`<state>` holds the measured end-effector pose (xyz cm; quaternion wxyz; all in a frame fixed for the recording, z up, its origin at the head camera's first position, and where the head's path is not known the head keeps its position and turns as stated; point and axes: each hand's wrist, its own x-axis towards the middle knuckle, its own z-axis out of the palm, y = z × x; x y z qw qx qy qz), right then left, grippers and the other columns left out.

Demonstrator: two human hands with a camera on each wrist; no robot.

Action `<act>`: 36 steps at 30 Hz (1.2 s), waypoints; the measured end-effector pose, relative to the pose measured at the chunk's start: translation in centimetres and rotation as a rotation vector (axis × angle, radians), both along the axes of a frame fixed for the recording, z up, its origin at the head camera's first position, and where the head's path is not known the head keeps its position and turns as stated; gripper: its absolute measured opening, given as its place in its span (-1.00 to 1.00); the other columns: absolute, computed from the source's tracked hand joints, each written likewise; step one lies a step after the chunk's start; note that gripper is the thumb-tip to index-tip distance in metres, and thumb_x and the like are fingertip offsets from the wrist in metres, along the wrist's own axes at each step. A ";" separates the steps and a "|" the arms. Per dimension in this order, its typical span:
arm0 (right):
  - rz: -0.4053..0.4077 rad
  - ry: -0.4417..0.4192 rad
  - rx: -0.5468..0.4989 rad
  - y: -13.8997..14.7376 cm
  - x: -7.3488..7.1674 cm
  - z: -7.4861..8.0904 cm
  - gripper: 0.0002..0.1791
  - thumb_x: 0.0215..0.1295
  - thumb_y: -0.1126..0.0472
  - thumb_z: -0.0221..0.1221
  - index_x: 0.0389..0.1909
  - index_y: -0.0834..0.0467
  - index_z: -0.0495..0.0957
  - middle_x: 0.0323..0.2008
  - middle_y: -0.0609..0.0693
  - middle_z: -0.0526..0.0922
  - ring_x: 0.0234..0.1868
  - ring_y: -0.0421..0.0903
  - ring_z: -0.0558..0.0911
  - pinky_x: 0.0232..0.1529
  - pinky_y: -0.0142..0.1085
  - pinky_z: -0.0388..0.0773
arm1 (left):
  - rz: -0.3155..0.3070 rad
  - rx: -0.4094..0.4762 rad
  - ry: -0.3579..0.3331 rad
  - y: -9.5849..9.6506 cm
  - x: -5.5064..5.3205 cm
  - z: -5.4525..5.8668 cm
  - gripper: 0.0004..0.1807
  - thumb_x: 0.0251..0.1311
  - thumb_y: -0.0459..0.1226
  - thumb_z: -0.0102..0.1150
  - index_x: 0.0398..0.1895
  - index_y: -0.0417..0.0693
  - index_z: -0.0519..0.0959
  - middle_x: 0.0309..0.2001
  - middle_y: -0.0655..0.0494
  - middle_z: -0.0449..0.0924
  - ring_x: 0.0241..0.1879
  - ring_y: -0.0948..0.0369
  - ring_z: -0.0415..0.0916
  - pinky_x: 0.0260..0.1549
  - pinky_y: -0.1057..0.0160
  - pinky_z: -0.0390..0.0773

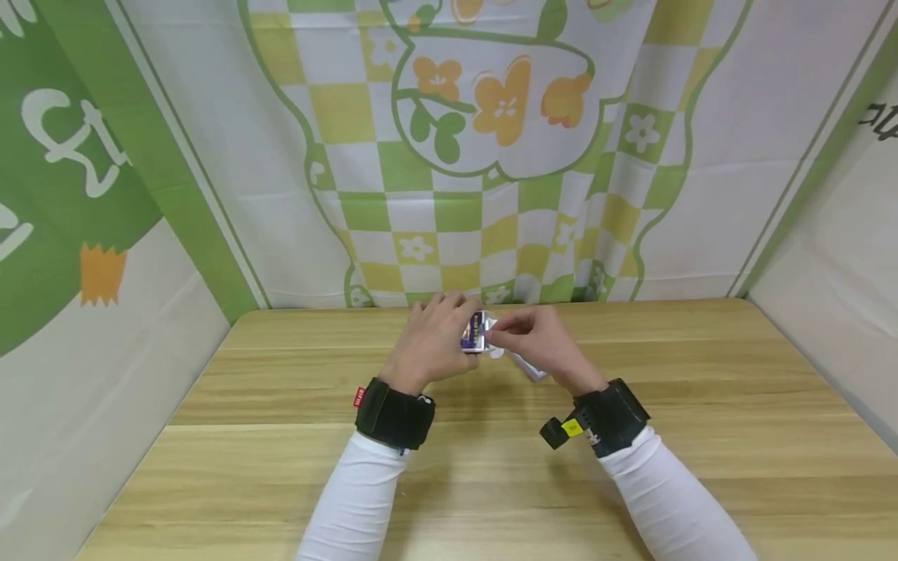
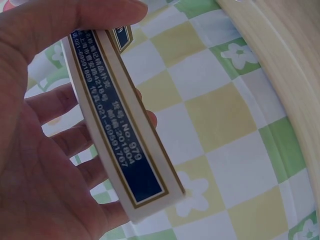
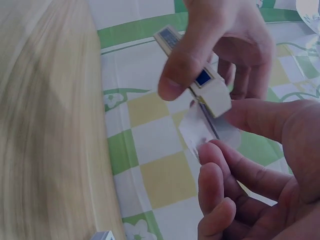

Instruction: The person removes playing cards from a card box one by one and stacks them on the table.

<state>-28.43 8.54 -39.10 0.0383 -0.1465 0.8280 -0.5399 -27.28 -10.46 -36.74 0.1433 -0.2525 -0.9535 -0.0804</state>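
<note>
In the head view, the left hand (image 1: pixel 433 343) grips a small box (image 1: pixel 473 331), its dark purple and blue printed face showing on the side toward the right hand (image 1: pixel 543 343). The right hand meets it from the other side, thumb and fingertips drawn together in a pinch on a white flap (image 1: pixel 496 352) at the box's end, so the box sits between the two hands. Just below the right hand's fingers, partly covered by them, a whitish block (image 1: pixel 531 369) lies on the wooden table (image 1: pixel 484 499). Behind each hand comes a black wristband, the left one (image 1: pixel 395 413) with a red tag (image 1: pixel 359 397), the right one (image 1: pixel 612 417) with a yellow label (image 1: pixel 571 427), then white sleeves (image 1: pixel 361 495). Beyond both hands hangs a checked curtain (image 1: pixel 463 210) in green, yellow and white. In the left wrist view, the thumb (image 2: pixel 100 15) presses on the near edge of the box while the fingers curl behind it; a dark blue panel (image 2: pixel 120 130) with gold borders and pale print, including "No. 979", runs along its narrow side. In the right wrist view, the box hangs tilted under the left thumb, its end toward the right hand, whose thumb and curled fingers have the flap between them; their exact contact points are partly hidden.
</note>
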 end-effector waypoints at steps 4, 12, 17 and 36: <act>-0.016 0.026 0.017 -0.3 0.1 -0.1 -0.72 0.04 -0.04 0.27 -0.31 0.06 0.63 -0.33 -0.04 0.63 -0.27 0.00 0.58 -0.27 -0.20 0.46 | -0.007 0.000 0.005 0.0 0.0 0.0 -0.27 -0.29 -0.04 0.34 0.12 0.16 0.39 -0.03 0.19 0.39 -0.05 0.16 0.31 -0.11 0.06 0.28; -0.038 0.033 0.012 -0.4 0.1 -0.3 -0.73 0.02 -0.01 0.28 -0.35 0.09 0.63 -0.34 -0.02 0.62 -0.30 -0.01 0.57 -0.29 -0.21 0.46 | -0.013 -0.010 0.013 0.1 0.1 0.1 -0.26 -0.29 -0.03 0.34 0.13 0.15 0.39 -0.03 0.17 0.39 -0.03 0.14 0.32 -0.11 0.05 0.29; -0.036 0.033 0.013 -0.4 0.2 -0.3 -0.73 0.03 -0.01 0.28 -0.36 0.09 0.63 -0.34 -0.02 0.62 -0.31 -0.01 0.57 -0.30 -0.21 0.46 | -0.016 -0.021 0.015 0.1 0.1 0.1 -0.24 -0.28 -0.02 0.35 0.14 0.13 0.38 0.00 0.15 0.38 -0.01 0.13 0.32 -0.10 0.03 0.29; -0.073 0.016 0.012 -0.5 0.2 -0.3 -0.72 0.00 -0.03 0.29 -0.37 0.10 0.63 -0.35 -0.03 0.63 -0.25 0.07 0.57 -0.29 -0.22 0.46 | -0.024 -0.005 0.004 0.2 0.1 0.0 -0.23 -0.25 -0.03 0.34 0.18 0.11 0.37 0.03 0.14 0.38 0.06 0.08 0.32 -0.03 -0.03 0.27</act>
